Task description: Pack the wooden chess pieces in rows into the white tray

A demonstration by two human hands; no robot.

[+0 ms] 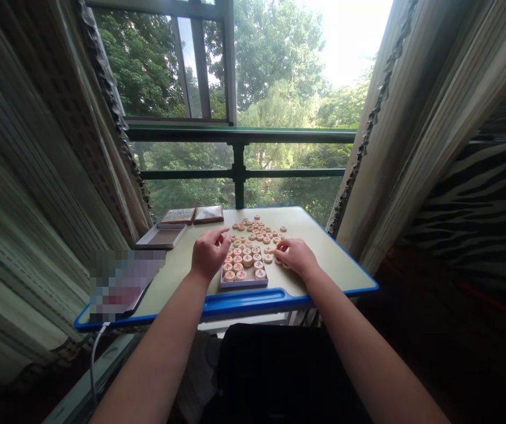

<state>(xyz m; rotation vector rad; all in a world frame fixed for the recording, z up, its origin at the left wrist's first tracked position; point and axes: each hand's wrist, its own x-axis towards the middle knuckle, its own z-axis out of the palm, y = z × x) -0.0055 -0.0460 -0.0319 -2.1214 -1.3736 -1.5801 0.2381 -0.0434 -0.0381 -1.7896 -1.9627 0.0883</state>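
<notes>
A shallow box [244,284] near the table's front edge holds rows of round wooden Chinese chess pieces [241,275] with red and dark characters. One gap shows in its front row. At the box's left side is my left hand [209,253], its index finger stretched out and thumb apart, with nothing visible in it. To the right of the box, my right hand [298,257] has its fingers bent down and closed on a Chinese chess piece, mostly hidden by the fingers. Loose pieces [266,239] lie scattered beyond the box and beside my right hand.
An open box lid or tray [161,237] lies at the table's left, with two flat packets [209,214] behind it. A blurred-out flat device [125,288] with a white cable [93,359] sits at the left corner. The table [332,268] has a blue rim; railing and curtains surround it.
</notes>
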